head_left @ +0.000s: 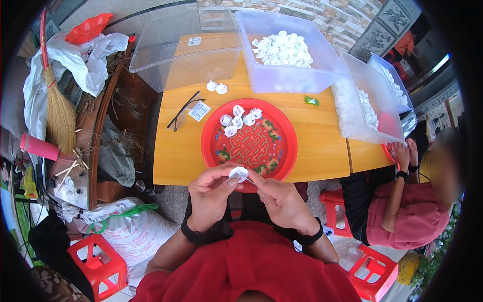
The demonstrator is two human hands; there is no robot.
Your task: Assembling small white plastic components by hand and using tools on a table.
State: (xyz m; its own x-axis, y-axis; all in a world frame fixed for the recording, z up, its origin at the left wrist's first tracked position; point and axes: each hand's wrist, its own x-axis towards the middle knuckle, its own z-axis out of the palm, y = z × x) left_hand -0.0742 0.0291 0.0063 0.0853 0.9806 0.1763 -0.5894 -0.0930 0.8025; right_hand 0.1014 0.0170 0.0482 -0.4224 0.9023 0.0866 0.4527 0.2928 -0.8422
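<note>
While I look down from afar, a small round white plastic piece [238,174] is pinched in the left hand [209,195], above the near rim of a round red floral tray [291,151]. The right hand [283,202] has its fingertips at the piece's edge; I can't tell whether they grip it. Similar white pieces [237,122] cluster in the tray. Beyond, a translucent plastic bin [292,80] of white parts [283,49] stands on the yellow wooden bench [319,151].

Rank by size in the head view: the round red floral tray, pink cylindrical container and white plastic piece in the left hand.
1. Red tray
2. Pink container
3. White plastic piece, though nearness to the camera may enlarge it.
</note>
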